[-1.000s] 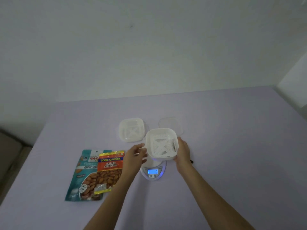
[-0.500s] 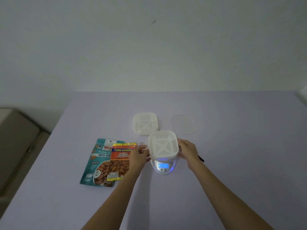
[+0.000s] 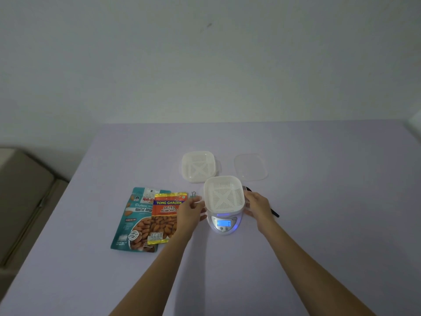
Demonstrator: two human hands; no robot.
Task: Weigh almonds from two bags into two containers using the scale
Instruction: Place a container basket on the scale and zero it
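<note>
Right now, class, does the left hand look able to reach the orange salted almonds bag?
Probably yes: the left hand is right beside the salted almonds bag, which lies uppermost on the teal bag with nothing lying on it.

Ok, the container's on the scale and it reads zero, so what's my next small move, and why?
Probably reach the left hand for the orange almond bag. The slotted container sits empty on the scale, whose display shows 0, and that bag lies on top of the teal bag, right beside the left hand.
</note>
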